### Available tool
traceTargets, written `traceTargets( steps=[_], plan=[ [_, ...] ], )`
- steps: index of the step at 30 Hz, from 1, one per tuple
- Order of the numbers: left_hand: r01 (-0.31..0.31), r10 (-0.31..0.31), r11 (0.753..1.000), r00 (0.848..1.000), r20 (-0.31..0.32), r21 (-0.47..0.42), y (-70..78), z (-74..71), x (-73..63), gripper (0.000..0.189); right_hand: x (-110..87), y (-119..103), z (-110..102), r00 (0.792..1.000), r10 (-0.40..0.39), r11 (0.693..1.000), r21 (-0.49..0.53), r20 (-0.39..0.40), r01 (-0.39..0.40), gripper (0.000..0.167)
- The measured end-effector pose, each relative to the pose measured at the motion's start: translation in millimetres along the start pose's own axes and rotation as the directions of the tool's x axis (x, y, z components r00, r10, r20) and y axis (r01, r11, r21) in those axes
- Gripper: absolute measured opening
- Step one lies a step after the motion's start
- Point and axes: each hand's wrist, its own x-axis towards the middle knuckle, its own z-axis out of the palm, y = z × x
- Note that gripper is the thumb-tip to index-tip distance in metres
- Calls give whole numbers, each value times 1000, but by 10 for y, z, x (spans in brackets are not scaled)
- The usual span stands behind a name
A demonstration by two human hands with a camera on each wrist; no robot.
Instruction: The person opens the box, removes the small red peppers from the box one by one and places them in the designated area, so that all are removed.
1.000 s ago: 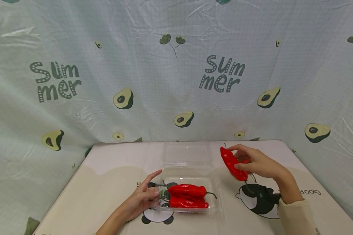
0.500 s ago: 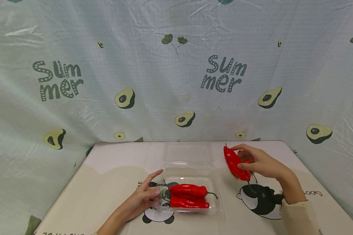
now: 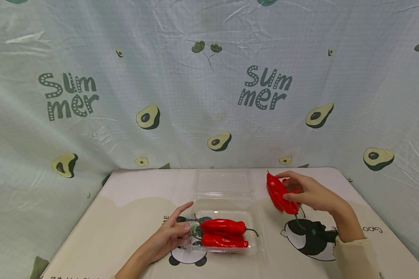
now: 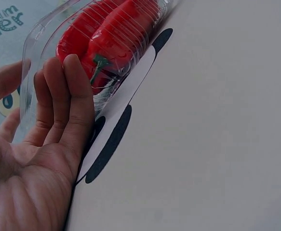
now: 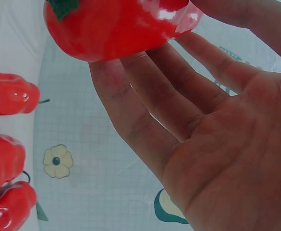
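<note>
In the head view my left hand [image 3: 165, 236] holds the left end of a clear plastic container [image 3: 255, 240]. Its index finger sticks out past the rim. The left wrist view shows several fingers [image 4: 75, 91] against the container's end wall. Red peppers [image 3: 223, 226] with green stems lie side by side inside. Farther right, my right hand [image 3: 309, 192] holds a red pepper [image 3: 277, 195] between thumb and fingers. The right wrist view shows this pepper [image 5: 116, 29] across the fingertips. A second red pepper partly shows behind the hand.
The container's clear lid [image 3: 223, 183] lies folded back behind it. Several red peppers [image 5: 7, 161] appear at the left of the right wrist view. A light tabletop [image 3: 132, 228] carries printed animals. A curtain [image 3: 181, 89] with avocado prints hangs behind.
My right hand and its pepper have shifted slightly right over the last second, with little motion in the latest half second. The left hand stays at the container.
</note>
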Motion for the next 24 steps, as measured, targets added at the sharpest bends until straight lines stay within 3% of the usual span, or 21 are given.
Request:
traceTargets(
  steps=[24],
  plan=[
    [-4, 4, 1000, 1000, -4, 5, 4, 9, 3, 74, -21, 8, -43, 1000, 7, 1000, -11, -15, -7, 62]
  ],
)
